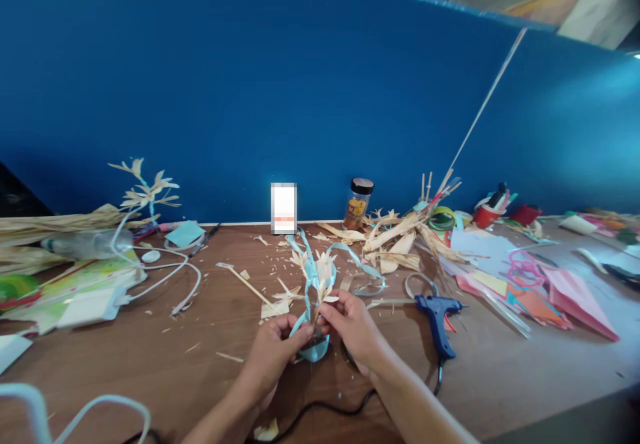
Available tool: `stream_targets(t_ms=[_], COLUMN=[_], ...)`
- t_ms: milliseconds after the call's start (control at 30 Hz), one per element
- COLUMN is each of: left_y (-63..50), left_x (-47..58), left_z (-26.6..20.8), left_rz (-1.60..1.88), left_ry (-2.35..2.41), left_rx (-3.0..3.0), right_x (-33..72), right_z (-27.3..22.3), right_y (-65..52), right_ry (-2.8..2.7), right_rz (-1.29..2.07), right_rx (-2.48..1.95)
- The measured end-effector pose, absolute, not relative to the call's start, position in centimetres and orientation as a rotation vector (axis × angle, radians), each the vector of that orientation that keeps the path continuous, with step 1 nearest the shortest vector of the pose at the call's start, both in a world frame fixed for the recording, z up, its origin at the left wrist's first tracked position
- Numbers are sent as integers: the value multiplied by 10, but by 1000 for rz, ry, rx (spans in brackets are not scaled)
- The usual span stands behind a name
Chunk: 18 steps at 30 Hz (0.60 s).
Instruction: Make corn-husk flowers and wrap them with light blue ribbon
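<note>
Low over the front middle of the table, both hands meet at a small craft flower (325,272) with pale petals that look like dried corn husk. Light blue ribbon (311,267) winds about its stem and loops below the fingers. My left hand (273,351) is closed, pinching the ribbon-wrapped lower stem between thumb and fingers. From the other side, my right hand (356,327) pinches the stem just under the petals. The fingers partly hide the stem. A tail of ribbon runs back across the table.
A blue glue gun (440,321) lies at right, its black cord (345,407) crossing the front. Behind are a black-lidded jar (357,204) and dried husks (400,241). Left stand a finished-looking husk flower spray (150,191) and a white cable (187,267). Coloured paper (575,297) lies right.
</note>
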<state>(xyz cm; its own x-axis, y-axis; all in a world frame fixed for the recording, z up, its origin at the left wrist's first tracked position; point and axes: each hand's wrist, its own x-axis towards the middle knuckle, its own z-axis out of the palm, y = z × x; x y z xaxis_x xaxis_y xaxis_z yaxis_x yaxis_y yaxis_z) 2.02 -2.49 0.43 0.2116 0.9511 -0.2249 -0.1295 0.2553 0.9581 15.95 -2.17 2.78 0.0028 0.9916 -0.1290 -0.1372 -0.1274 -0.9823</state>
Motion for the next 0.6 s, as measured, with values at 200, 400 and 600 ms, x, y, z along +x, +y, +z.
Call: stream_targets(t_ms=[200, 400, 600], left_y=[-26, -26, -26], left_x=[21, 21, 21], left_z=[3, 3, 3], left_rz=[961, 954, 934], left_ry=[1060, 1107, 1151], left_rx=[1027, 1050, 1106], right_x=[155, 151, 152], right_z=[24, 21, 18], right_y=[-20, -21, -23], right_ry=[-962, -931, -951], right_rz=[1405, 1424, 1427], right_rx=[-1168, -1103, -1072])
